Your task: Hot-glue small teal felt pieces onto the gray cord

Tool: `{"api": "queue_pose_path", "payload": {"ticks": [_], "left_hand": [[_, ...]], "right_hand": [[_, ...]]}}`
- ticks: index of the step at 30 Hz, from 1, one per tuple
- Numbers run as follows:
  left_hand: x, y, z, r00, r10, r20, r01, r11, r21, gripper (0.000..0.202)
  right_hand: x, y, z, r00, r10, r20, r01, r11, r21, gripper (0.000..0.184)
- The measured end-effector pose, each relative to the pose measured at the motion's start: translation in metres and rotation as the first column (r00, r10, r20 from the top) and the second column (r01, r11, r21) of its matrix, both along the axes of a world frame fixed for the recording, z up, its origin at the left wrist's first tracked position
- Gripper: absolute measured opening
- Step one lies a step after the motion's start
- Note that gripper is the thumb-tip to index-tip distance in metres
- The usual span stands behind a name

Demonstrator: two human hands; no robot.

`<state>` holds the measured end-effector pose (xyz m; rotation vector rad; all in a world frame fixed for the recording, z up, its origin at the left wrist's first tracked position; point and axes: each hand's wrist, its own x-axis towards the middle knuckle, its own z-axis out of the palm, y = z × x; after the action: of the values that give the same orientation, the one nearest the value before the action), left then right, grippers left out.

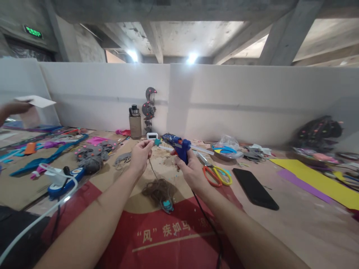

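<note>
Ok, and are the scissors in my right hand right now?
No, the right hand holds the glue gun, while the scissors lie on the table beside the phone.

Through the head feed I record the left hand pinching a small teal piece, with grey yarn trailing beneath to a loose tangle. The right hand grips a blue hot glue gun, its nozzle end close beside the piece; I cannot confirm contact. Right of it I note scissors with red and yellow handles, then a black smartphone. A water bottle stands upright near the white partition. Far left, another person's hand holds a white sheet.
</note>
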<state>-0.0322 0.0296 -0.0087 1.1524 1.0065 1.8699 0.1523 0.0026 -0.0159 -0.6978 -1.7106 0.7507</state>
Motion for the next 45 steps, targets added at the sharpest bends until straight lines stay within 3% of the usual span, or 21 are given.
{"api": "queue_pose_path", "payload": {"ticks": [15,33,45], "left_hand": [[0.0047,-0.004,0.0023,0.999,0.031,-0.043,-0.03,0.999,0.036,0.025],[0.0056,-0.0026,0.0006,0.997,0.04,-0.067,-0.038,0.999,0.039,0.026],[0.0062,-0.0035,0.001,0.993,0.065,-0.102,-0.061,0.997,0.046,0.026]], "right_hand": [[-0.0011,-0.0015,-0.004,0.991,-0.09,0.098,0.089,0.996,0.016,0.028],[-0.0025,-0.0031,-0.0049,0.99,-0.054,0.128,0.054,0.999,0.007,0.03],[-0.002,-0.004,-0.0032,0.98,-0.104,0.167,0.099,0.994,0.042,0.027]]}}
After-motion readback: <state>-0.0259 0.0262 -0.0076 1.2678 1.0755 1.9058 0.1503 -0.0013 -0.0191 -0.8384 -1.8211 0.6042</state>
